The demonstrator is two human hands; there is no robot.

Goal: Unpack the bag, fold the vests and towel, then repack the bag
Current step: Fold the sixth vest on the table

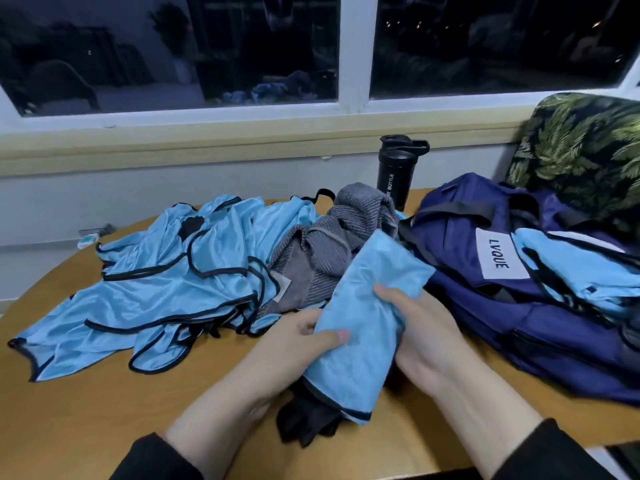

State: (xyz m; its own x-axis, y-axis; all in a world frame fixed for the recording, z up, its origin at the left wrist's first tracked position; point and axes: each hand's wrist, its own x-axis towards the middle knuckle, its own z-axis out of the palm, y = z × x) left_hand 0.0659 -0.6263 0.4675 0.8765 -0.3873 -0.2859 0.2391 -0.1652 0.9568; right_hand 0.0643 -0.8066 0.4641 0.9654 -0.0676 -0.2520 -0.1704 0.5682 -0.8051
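While we look down over the desk (86, 403), this is what we see:

Left hand (294, 344): we see it gripping the folded light-blue vest (367, 320) from the left, thumb laid across the top of the cloth and fingers tucked beneath.
Right hand (419, 327): we see it holding the same vest from the right, fingers curled round its edge.
Folded vest: we find it held just above the desk in a long narrow bundle, its far end pointing toward the towel, its near end showing black trim.
Black fabric (308, 420): we see a dark piece lying on the desk under the near end of the held vest; we cannot tell what it is.
Unfolded vests (156, 289): we see a loose heap of light-blue vests with black edging spread over the left of the desk.
Towel (332, 247): we see it grey, crumpled, between the heap and the bag.
Bag (502, 306): we see it navy, lying on the right of the desk, with a white label reading LVQUE.
Folded vests on bag (575, 268): we see a blue stack resting on top of the bag.
Bottle (394, 168): we see it black, upright behind the towel, lid flipped open.
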